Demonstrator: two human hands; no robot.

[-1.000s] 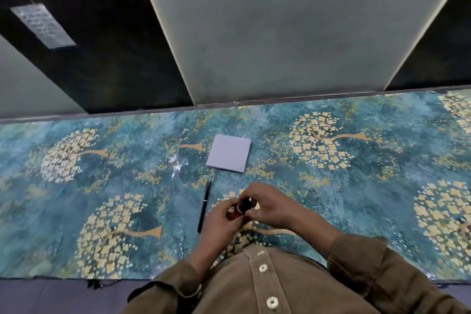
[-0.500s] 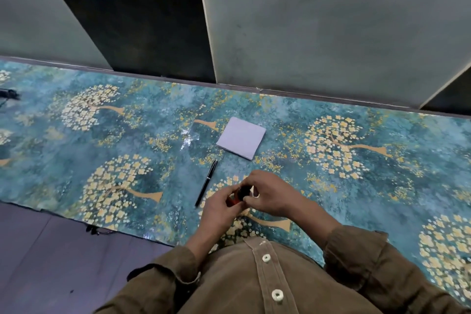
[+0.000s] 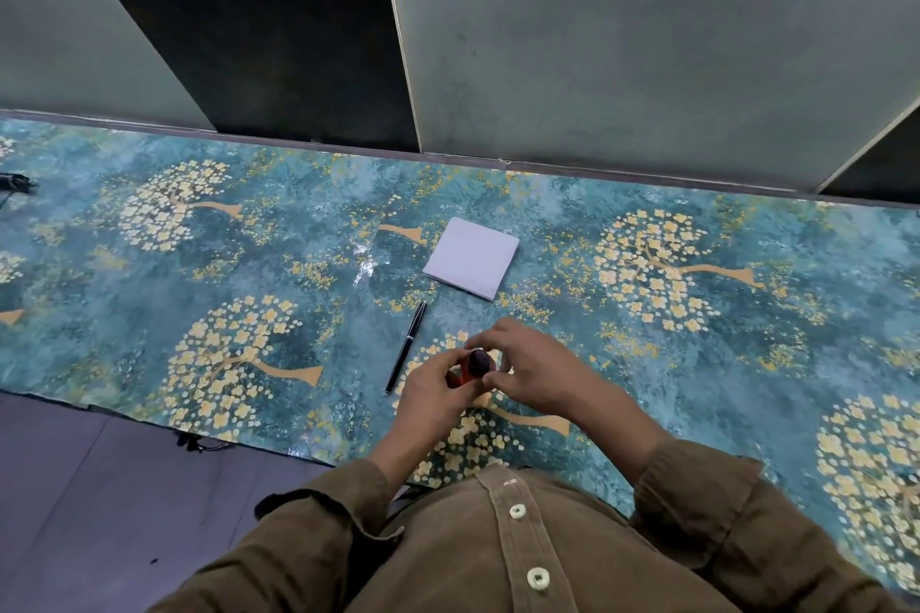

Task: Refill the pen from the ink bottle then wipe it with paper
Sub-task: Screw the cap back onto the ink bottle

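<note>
A small ink bottle (image 3: 472,366) with an orange body and a dark cap sits between my two hands above the table. My left hand (image 3: 432,391) grips the bottle's body from the left. My right hand (image 3: 530,371) has its fingertips closed around the cap from the right. A slim black pen (image 3: 405,347) lies on the tablecloth just left of my hands, pointing away from me. A folded white paper (image 3: 472,257) lies flat beyond the pen and hands.
A teal tablecloth (image 3: 279,264) with yellow flower trees covers the table, whose near edge runs diagonally at the lower left. Grey and black wall panels (image 3: 622,40) rise right behind the table. A dark object (image 3: 15,182) lies at the far left edge.
The camera view has swung left and tilted. My hands stay on the bottle, and my right fingers have shifted around the cap. The pen and paper have not moved.
</note>
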